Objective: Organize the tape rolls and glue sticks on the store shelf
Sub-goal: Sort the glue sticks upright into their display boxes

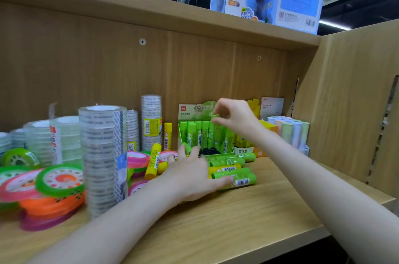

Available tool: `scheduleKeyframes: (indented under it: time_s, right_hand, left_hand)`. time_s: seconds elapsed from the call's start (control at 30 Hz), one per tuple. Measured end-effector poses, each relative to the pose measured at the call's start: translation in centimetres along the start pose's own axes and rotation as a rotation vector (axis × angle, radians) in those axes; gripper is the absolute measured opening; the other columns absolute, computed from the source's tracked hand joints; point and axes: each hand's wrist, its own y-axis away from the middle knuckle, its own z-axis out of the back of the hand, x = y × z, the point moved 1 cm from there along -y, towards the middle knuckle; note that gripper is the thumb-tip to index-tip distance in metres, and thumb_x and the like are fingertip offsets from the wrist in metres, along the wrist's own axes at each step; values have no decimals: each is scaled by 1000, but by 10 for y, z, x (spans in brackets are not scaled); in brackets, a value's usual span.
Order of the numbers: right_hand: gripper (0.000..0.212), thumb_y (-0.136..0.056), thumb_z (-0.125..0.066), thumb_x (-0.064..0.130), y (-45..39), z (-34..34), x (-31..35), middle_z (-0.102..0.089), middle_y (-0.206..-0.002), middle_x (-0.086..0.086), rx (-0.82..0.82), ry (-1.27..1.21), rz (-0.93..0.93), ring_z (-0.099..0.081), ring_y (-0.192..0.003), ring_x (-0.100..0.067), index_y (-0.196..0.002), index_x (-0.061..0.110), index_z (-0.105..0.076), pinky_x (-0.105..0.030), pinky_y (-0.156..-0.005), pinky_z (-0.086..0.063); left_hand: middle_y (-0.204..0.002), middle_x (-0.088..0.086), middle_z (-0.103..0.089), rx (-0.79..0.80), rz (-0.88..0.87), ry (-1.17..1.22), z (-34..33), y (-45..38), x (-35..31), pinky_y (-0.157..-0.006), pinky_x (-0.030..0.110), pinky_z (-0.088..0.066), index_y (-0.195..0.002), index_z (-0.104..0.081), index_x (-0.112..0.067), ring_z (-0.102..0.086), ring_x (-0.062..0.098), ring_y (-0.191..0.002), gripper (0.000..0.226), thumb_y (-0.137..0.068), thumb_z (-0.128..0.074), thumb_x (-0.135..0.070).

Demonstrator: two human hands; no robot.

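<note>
- Fingers (216, 121) of R hand (234, 117) pinch green glue stick (216, 132) over green display box (195, 110).
- L hand (194, 174): fingers spread, flat on loose glue sticks (237, 178) on shelf (248, 220).
- Tape rolls (103, 155) stacked at left.

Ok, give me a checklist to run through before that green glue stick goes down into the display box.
1. Right hand pinches the green glue stick at its top: ok.
2. Stick upright over the green display box: ok.
3. Free slot in the box: ok, dark holes show in front.
4. Left hand rests on the loose glue sticks: ok.
5. Stick's cap seated: cannot tell, blurred.
</note>
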Motion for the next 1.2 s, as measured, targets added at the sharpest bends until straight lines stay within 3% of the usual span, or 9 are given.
scheduleKeyframes:
  time_s: [0.13,0.27,0.43,0.5,0.6,0.73,0.9,1.03,1.2]
  right_hand:
    - [27,-83,-69,23,-5,-20,-9,-63,-99,-9,146,198,7,-58,-94,-26,-101,10,-53,-40,-83,-48]
    - [29,-84,-66,28,-6,-22,-14,-60,-106,-7,120,199,-46,-52,-103,-23,-108,14,-55,-37,-91,-44]
    - [13,-96,-45,13,-3,-2,-7,-50,-97,0,-190,-199,-95,-46,-71,-4,-106,8,-51,-12,-61,-34]
    - [17,-99,-38,12,0,2,-8,-44,-87,5,-248,-254,-107,-41,-63,-3,-107,10,-53,-11,-61,-37]
    - [12,-96,-48,20,4,2,-9,-43,-81,11,-229,-258,-117,-41,-59,-6,-105,13,-48,-21,-59,-38]
    - [30,-81,-70,20,9,-7,-8,-42,-76,6,-178,-65,-99,-39,-63,-12,-84,12,-41,-22,-57,-32]
    - [22,-81,-70,16,18,-24,-2,-41,-112,-5,127,129,93,-46,-86,-14,-98,10,-57,-27,-82,-41]
    - [27,-80,-71,26,16,-14,-2,-39,-102,1,65,162,83,-49,-87,-16,-100,10,-64,-26,-80,-39]
    - [27,-78,-72,13,17,-17,-1,-38,-100,2,72,73,38,-44,-94,-11,-96,12,-51,-23,-82,-38]
  left_hand:
    - [-157,4,-6,-2,-4,-7,-1,0,0,-112,57,-11,-141,-34,-7,5,36,-143,92,-81,-27,-77]
    - [-157,3,-8,-2,-2,-4,-2,-1,0,-112,57,-12,-140,-35,-7,5,36,-143,92,-81,-27,-77]
    - [-157,3,-8,5,-2,-6,-1,-1,0,-111,58,-12,-139,-37,-6,5,37,-142,91,-81,-27,-76]
    - [-156,3,-9,4,-2,-2,0,0,0,-111,58,-13,-138,-38,-7,4,37,-142,91,-81,-27,-76]
    - [-156,2,-10,-3,2,-2,-1,-1,-1,-111,57,-13,-138,-38,-8,3,36,-142,91,-80,-27,-77]
    - [-156,2,-9,-3,3,2,-3,-1,-1,-111,58,-13,-139,-37,-8,4,36,-142,91,-80,-27,-77]
    - [-156,3,-9,-9,3,2,-3,-1,-1,-111,56,-14,-140,-36,-8,2,36,-142,91,-81,-27,-76]
    - [-156,2,-10,-12,6,18,-2,-2,0,-111,55,-13,-138,-39,-9,2,36,-142,89,-80,-28,-76]
    - [-152,1,-23,-73,23,195,0,-4,4,-113,51,-15,-130,-52,-12,-8,33,-141,69,-88,-33,-65]
